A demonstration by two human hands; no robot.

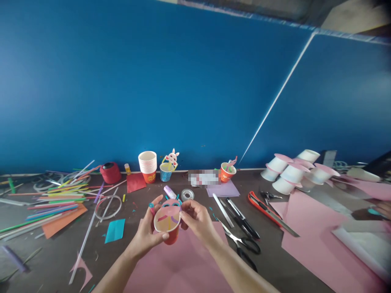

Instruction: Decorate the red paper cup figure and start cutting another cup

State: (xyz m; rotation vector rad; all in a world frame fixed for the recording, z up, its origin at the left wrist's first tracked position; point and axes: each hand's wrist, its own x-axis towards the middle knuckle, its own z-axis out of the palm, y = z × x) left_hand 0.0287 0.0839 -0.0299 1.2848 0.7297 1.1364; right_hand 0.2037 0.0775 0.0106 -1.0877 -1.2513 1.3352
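Head view, left fingers (149, 219): curled around the left side of an orange-red paper cup (172, 239), thumb laid along its near rim; they have hold of it.
Right fingers (192, 208): bent, thumb near index, at the cup's right rim beside a pink cut-out (172, 210); whether they pinch anything is hidden.
Cup: between both sets of fingers, above a large pink sheet (152, 272), mouth tipped towards the wearer.
Straw pieces (169, 223): red, yellow and purple, inside the cup.
Risk at the rim: too much thumb pressure could buckle the thin wall and shift the cut-out.
Risk at the cut-out: a knock from the right fingers could bend it.
Just beyond the fingers: tape roll (187, 195) and purple-and-white tube (169, 192) on the worktop (183, 280).
Right of the fingers: scissors (238, 240), blades towards the right wrist; an outward sweep could catch them.
Left of the fingers, well apart: loose straws (50, 209).
Farther out: stacked cups (148, 169), beyond the left fingers.
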